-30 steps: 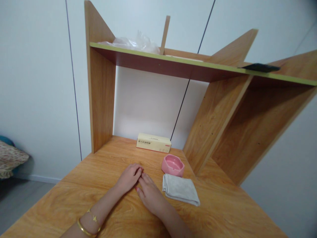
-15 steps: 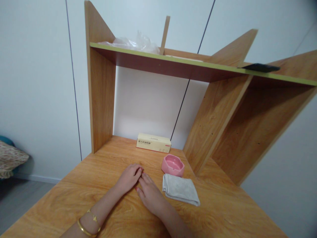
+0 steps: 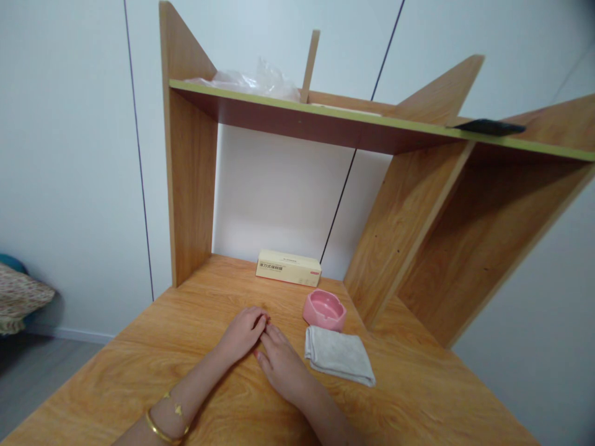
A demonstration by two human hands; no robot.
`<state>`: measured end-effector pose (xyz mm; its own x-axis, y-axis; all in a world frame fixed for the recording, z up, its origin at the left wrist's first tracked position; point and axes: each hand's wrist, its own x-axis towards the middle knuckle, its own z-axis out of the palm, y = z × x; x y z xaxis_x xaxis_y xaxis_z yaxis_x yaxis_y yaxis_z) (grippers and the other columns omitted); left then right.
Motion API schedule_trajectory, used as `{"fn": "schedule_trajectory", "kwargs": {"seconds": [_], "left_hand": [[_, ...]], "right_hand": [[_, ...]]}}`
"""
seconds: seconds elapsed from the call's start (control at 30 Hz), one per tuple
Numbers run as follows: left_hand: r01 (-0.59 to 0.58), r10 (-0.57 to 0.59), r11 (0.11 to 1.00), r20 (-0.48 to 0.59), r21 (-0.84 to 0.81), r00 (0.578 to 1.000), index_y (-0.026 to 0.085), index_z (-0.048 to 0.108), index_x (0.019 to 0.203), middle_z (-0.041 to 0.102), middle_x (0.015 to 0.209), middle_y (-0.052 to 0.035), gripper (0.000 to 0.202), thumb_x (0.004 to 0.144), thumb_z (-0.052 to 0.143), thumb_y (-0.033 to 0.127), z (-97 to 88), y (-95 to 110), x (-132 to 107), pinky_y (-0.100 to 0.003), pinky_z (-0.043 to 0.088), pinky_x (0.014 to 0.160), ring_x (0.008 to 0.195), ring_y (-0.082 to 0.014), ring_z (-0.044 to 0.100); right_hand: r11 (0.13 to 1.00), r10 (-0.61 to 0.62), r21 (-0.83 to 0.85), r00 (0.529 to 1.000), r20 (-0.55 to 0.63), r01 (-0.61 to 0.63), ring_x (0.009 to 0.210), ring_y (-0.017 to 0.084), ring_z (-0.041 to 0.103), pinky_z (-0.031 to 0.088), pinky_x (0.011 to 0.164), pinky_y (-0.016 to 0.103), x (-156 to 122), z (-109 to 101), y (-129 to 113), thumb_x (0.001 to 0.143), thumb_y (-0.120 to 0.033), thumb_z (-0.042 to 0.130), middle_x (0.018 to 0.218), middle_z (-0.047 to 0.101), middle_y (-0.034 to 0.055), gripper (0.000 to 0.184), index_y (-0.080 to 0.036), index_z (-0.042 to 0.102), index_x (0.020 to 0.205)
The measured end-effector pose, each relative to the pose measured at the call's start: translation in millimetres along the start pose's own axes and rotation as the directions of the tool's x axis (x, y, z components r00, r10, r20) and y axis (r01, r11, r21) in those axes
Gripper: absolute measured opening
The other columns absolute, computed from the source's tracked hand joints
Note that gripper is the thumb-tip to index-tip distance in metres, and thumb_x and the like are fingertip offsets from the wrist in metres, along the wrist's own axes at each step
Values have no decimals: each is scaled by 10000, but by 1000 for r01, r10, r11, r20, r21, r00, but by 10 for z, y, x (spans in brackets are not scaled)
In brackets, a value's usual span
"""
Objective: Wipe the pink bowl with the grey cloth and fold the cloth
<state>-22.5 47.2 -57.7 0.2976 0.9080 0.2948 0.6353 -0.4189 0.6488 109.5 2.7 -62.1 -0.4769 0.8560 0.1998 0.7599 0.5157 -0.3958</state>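
Note:
My left hand (image 3: 242,334) rests on the wooden desk (image 3: 232,409), its fingers loosely bent and lying on the surface. Beside it lies my right hand (image 3: 280,364), fingers stretched out and palm down. The fingertips of both hands meet, and nothing shows in either hand. To the right of my right hand is a folded grey cloth (image 3: 339,356), close but apart from it. Just behind the cloth stands a pink ashtray-like dish (image 3: 325,311) with notches in its rim. Farther back, a long cream-coloured cling film box (image 3: 288,269) stands near the wall.
A wooden shelf unit (image 3: 193,186) rises from the back of the desk, with an upright panel (image 3: 400,235) at right. On its upper board lie a clear plastic bag (image 3: 260,83) and a dark flat object (image 3: 493,127). Patterned fabric (image 3: 23,297) shows at far left.

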Motion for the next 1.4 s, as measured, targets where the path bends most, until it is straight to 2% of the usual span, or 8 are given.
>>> {"fn": "schedule_trajectory", "kwargs": {"seconds": [1.03,1.4], "left_hand": [[6,-6,1000,8,13,1000,189,596,789,638,856,-52,280,853,328,239,0,-1,7,-275,398,809,889,-186,554],[-2,2,1000,4,10,1000,182,591,800,638,871,-58,270,855,330,223,-8,9,-4,-273,401,807,885,-183,558]], "right_hand": [[1000,-25,17,999,-39,26,1251,212,321,270,1045,390,-1,18,21,813,-193,391,1332,409,102,518,-144,334,1326],[1000,-15,-10,1000,7,15,1249,217,320,257,1049,381,-1,-3,17,822,-216,376,1341,391,109,527,-126,309,1338]]}}
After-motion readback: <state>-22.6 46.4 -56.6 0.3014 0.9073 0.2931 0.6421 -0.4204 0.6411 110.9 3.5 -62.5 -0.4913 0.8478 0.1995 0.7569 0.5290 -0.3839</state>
